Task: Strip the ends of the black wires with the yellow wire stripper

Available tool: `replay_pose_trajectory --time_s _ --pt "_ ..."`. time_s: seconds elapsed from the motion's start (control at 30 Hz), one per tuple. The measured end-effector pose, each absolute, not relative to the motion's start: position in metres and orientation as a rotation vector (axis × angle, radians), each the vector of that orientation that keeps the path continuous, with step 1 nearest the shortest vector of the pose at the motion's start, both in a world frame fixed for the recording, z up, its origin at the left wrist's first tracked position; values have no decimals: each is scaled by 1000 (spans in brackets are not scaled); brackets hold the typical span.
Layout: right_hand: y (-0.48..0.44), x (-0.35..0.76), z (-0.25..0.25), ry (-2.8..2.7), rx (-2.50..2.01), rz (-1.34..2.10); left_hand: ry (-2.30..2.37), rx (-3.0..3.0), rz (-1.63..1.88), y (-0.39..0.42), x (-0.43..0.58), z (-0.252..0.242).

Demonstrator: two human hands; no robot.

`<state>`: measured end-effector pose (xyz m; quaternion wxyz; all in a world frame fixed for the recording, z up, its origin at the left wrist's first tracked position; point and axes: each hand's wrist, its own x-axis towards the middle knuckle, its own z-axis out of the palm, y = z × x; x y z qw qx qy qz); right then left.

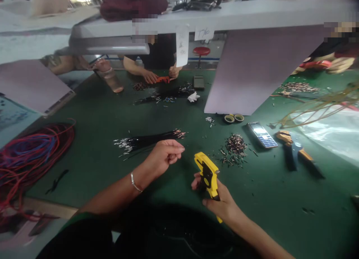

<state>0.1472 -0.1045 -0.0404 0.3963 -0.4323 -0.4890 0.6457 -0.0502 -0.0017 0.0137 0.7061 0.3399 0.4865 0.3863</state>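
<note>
My right hand (221,201) is wrapped round the handles of a yellow and black wire stripper (209,173), whose head points up and to the left. To its left, my left hand (166,156) has thumb and fingertips pinched together; whatever they hold, if anything, is too small to make out. Just behind that hand lies a bundle of black wires (146,140), with shiny metal ends at the left and bare copper ends at the right. A pile of short stripped insulation bits (235,146) lies to the right of the stripper's head.
A mobile phone (262,134), a second stripping tool (294,150) and tape rolls (234,118) lie at right. Red and blue wire coils (36,150) cover the left. A grey upright panel (252,68) stands under a shelf (196,17). Across the green table (95,169), another person's hands hold a red tool (163,79).
</note>
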Motion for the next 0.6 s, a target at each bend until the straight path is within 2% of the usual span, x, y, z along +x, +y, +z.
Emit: replay_pose_trajectory --time_s 0.6 --pt "-109 151 -26 -1523 -1269 1652 1100 892 848 -6 -51 19"
